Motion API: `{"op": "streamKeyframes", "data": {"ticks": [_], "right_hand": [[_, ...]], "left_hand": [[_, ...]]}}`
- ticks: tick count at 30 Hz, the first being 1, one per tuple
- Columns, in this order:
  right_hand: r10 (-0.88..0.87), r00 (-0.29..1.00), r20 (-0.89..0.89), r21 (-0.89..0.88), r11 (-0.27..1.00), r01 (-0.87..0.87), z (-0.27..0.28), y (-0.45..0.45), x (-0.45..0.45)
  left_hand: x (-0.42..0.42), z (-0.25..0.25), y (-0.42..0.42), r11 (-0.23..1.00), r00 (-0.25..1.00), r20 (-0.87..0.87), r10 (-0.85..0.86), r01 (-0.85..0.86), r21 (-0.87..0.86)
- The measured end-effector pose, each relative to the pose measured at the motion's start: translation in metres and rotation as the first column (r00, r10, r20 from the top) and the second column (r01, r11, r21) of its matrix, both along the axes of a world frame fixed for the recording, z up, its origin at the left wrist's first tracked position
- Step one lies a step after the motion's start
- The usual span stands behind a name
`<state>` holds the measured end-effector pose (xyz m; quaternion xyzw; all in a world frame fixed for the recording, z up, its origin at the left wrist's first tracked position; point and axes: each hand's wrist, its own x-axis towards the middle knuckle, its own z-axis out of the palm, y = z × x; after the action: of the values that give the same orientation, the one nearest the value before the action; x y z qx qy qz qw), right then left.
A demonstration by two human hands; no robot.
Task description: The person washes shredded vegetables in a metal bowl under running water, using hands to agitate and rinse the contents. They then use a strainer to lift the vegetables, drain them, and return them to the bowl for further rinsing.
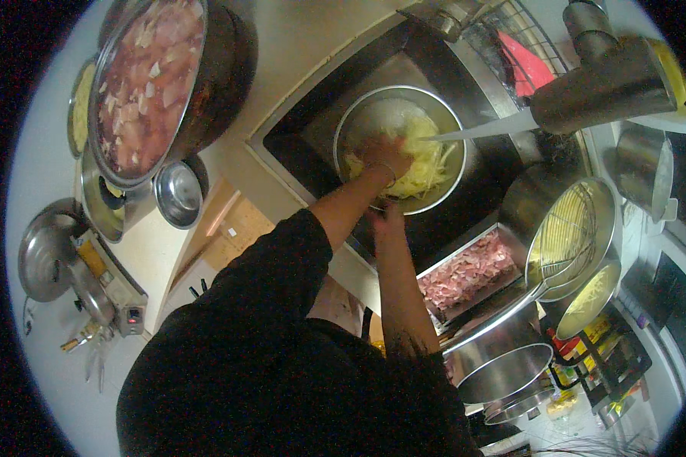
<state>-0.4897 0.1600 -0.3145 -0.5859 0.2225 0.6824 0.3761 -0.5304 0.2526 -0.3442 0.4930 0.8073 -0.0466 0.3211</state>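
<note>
In the sink [434, 51] stands a round metal bowl [343, 128] with water and pale yellow vegetable shreds [426, 171], which look like potato. My left hand [383, 154] is down inside the bowl among the shreds. Blur and water hide its fingers, so I cannot tell whether they are closed on any. At the bowl's near rim, my right hand [387, 216] grips the edge, its fingers partly hidden. A stream of water [486, 127] runs from the faucet [600, 85] into the bowl.
A large pot of raw meat pieces [148, 91] stands left of the sink, beside a small metal bowl [179, 194]. To the right are a rectangular tray of cut meat [471, 271], a wire strainer [566, 234] over more yellow shreds, and a metal pot [506, 371].
</note>
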Motion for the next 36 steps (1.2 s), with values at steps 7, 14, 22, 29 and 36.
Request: {"op": "streamKeyframes", "data": {"ticks": [7,14,22,29,36], "right_hand": [[0.035,0.887,-0.460,0.122,0.992,0.024,0.016,0.000,-0.036],[0.339,0.937,0.088,0.333,0.876,-0.349,0.151,0.008,-0.003],[0.081,-0.493,0.866,-0.462,0.503,-0.730,0.283,-0.074,0.130],[0.152,-0.337,0.929,-0.352,0.642,-0.681,0.243,-0.111,0.157],[0.065,-0.244,0.968,-0.209,0.750,-0.627,0.271,-0.121,0.153]], "left_hand": [[-0.018,-0.020,0.020,0.730,0.710,0.233,-0.664,0.684,-0.006],[-0.019,-0.039,0.019,0.638,0.635,0.161,-0.755,0.769,-0.040],[-0.031,0.009,0.009,0.625,0.622,0.094,-0.777,0.781,-0.004],[-0.031,0.037,-0.021,0.709,0.710,0.007,-0.704,0.702,0.064],[-0.069,0.082,-0.062,0.702,0.874,0.025,-0.485,0.372,0.607]]}}
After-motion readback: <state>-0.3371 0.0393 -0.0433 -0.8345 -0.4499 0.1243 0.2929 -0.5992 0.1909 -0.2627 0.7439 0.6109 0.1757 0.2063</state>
